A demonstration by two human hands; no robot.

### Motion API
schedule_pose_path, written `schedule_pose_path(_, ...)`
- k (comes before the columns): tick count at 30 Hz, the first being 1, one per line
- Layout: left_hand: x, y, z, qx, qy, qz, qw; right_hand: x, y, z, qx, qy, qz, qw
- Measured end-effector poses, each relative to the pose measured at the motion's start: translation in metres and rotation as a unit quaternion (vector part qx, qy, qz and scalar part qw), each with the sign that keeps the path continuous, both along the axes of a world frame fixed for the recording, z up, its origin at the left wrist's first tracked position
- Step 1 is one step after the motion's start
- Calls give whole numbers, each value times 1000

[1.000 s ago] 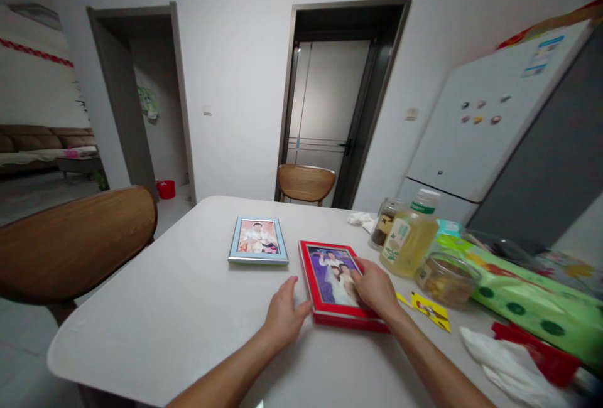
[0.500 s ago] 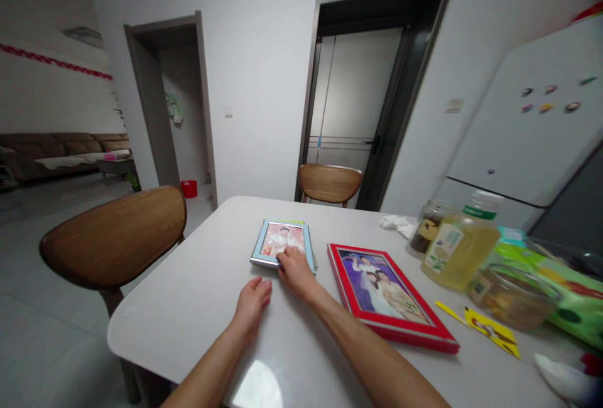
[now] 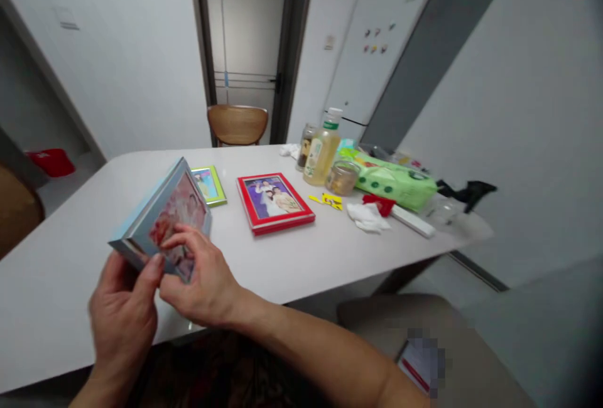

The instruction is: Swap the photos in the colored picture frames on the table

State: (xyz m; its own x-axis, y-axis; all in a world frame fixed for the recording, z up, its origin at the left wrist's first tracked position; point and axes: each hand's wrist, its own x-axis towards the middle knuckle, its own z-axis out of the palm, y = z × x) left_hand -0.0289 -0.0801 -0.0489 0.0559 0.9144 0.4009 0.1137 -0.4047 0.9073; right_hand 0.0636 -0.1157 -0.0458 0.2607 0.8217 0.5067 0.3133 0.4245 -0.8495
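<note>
A light blue photo frame (image 3: 164, 220) is tilted up above the near left part of the table. My left hand (image 3: 125, 307) grips its lower left corner, thumb in front and fingers behind. My right hand (image 3: 202, 276) holds its lower edge, with fingers bent over the picture side. Behind it a green photo frame (image 3: 214, 191) lies flat on the white table (image 3: 245, 263), partly hidden. To the right lies a red photo frame (image 3: 277, 204) with a picture of several people, apart from both hands.
A bottle of yellow liquid (image 3: 323, 150), jars (image 3: 343, 177), a green packet (image 3: 396, 179), a yellow wrapper (image 3: 331, 201) and crumpled tissue (image 3: 368, 217) stand or lie at the right. Wooden chair (image 3: 238, 122) behind the table; another seat (image 3: 452, 320) at the near right.
The blue frame has been lifted and tilted towards me, now in both hands. The green frame behind it shows more. The view has turned to the right.
</note>
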Motion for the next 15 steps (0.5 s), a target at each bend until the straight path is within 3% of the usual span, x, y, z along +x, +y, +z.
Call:
schedule_pose_path(3, -12, -13, -4, 89, 164, 20, 982, 6, -8, 4, -41, 259, 53, 964)
schedule_pose_path(5, -18, -18, -12, 177, 238, -38, 954, 15, -9, 0, -68, 378, 64, 921)
schedule_pose_path(7, -21, -19, -24, 267, 270, -116, 918, 26, -8, -10, -91, 407, 62, 907)
schedule_pose_path(11, -17, -15, -52, 350, 337, -199, 851, 48, -4, -39, -159, 267, 21, 950)
schedule_pose_path(15, -10, -10, -66, 350, 371, -240, 826, 61, -6, -55, -234, 31, -81, 968)
